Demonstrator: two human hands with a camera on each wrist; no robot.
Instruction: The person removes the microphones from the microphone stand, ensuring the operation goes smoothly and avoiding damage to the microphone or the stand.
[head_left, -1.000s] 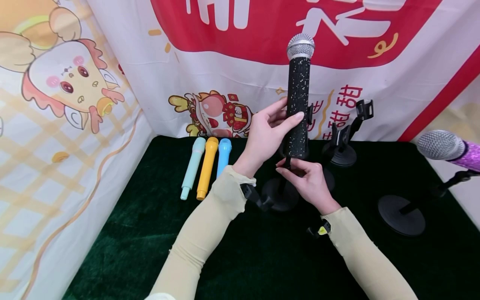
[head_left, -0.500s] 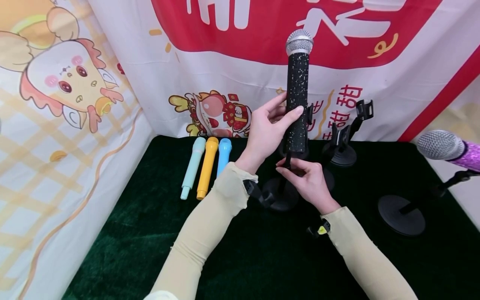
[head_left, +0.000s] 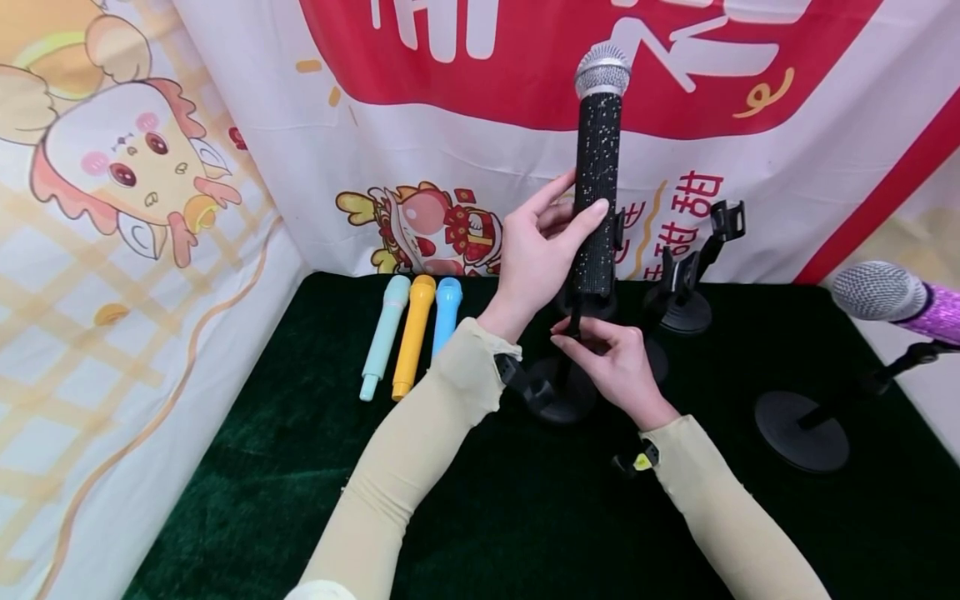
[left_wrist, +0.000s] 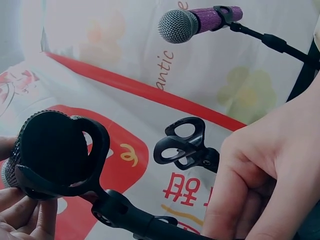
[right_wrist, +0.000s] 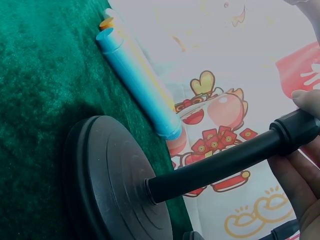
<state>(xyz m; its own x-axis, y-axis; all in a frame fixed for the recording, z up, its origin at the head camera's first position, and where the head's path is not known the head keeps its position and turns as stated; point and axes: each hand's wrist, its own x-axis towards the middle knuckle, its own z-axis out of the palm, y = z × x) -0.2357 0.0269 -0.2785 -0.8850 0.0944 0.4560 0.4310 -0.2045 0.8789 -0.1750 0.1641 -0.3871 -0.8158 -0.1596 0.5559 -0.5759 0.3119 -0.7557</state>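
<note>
A black microphone (head_left: 597, 158) with silver speckles and a silver mesh head stands nearly upright. My left hand (head_left: 534, 254) holds its body between thumb and fingers. Seen from below in the left wrist view, the microphone's flat end sits within a black clip (left_wrist: 102, 145) on a stand. Lower down, my right hand (head_left: 618, 362) pinches that stand's slim pole. In the right wrist view, thumb and fingers lie around a collar (right_wrist: 296, 129) at the top of the thick tube (right_wrist: 215, 167), above the round base (right_wrist: 117, 180) on the green cloth.
Three toy-like microphones lie side by side at left: mint (head_left: 387, 333), yellow (head_left: 415, 333) and blue (head_left: 447, 308). At right, a purple microphone (head_left: 941, 312) rests on another stand (head_left: 802, 431). More stands with bare clips (head_left: 727, 219) are behind my right hand, near the printed backdrop (head_left: 420, 142).
My left hand and the black microphone have risen slightly, and more pole shows beneath the microphone. The right hand keeps its place on the stand.
</note>
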